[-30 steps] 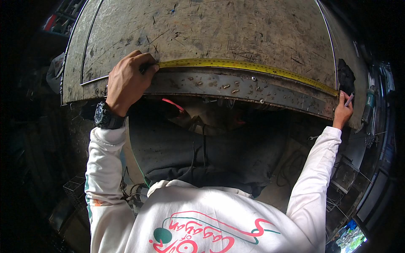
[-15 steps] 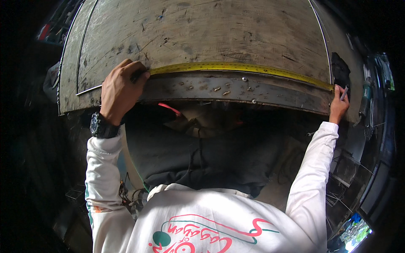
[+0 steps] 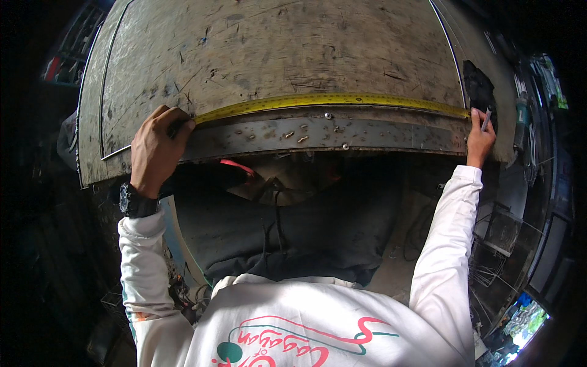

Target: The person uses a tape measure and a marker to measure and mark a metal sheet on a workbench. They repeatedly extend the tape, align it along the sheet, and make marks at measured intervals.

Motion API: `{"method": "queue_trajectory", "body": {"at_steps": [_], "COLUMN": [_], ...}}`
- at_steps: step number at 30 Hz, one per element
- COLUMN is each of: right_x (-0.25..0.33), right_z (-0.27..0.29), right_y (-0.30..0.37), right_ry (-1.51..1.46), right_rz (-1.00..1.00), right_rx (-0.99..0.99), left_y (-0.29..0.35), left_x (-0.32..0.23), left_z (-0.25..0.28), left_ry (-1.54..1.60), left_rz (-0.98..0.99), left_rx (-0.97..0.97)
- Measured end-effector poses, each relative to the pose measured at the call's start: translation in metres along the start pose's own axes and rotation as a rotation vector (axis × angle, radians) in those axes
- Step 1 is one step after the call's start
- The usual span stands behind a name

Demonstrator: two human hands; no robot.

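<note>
A yellow tape measure (image 3: 330, 100) is stretched across the near side of a worn wooden tabletop (image 3: 263, 49). My left hand (image 3: 160, 145) is closed on its left end, around a dark part that looks like the case. At the right, my right hand (image 3: 480, 136) pinches the other end of the tape by the table's corner. A slim pale marker or pen (image 3: 487, 120) also sticks up between the right fingers. A thin metal rod frame (image 3: 105, 92) lies on the tabletop, and the tape runs along its near side. Part of the rod is hidden behind my left hand.
A flat metal strip (image 3: 257, 135) with bolts runs along the table's near edge. Dark cloth or similar black material (image 3: 479, 88) lies beside the right end of the tape. A teal tool (image 3: 521, 119) and long rods are at the far right. A red strap (image 3: 237, 165) shows below the table edge.
The view has turned slightly, so the table and both hands appear shifted left. Both hands keep their hold on the tape, which stays stretched between them.
</note>
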State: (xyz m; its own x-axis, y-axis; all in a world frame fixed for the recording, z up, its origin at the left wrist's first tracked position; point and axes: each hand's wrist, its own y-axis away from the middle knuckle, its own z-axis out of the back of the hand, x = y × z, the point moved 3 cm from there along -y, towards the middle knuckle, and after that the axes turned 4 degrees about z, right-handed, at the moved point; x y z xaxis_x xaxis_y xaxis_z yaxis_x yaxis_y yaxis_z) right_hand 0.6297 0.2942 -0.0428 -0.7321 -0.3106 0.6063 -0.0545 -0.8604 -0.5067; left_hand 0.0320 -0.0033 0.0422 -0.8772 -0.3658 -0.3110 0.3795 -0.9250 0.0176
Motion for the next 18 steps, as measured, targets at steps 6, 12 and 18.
{"method": "queue_trajectory", "body": {"at_steps": [6,12,18], "right_x": [-0.0012,-0.0045,-0.0014], "right_z": [0.0011,0.0009,0.0025], "right_y": [-0.001,-0.0002,-0.0001], "right_ry": [-0.016,-0.008,0.009], "right_rz": [0.028,0.02,0.003], "right_rx": [0.007,0.011,0.016], "left_y": [0.0004,-0.0005,-0.0013], "left_x": [0.0002,0.0019,0.0025], "left_z": [0.0011,0.0001,-0.0007], "left_ry": [0.009,0.002,-0.006], "left_rz": [0.007,0.0,0.017], "left_rx": [0.013,0.016,0.021]}}
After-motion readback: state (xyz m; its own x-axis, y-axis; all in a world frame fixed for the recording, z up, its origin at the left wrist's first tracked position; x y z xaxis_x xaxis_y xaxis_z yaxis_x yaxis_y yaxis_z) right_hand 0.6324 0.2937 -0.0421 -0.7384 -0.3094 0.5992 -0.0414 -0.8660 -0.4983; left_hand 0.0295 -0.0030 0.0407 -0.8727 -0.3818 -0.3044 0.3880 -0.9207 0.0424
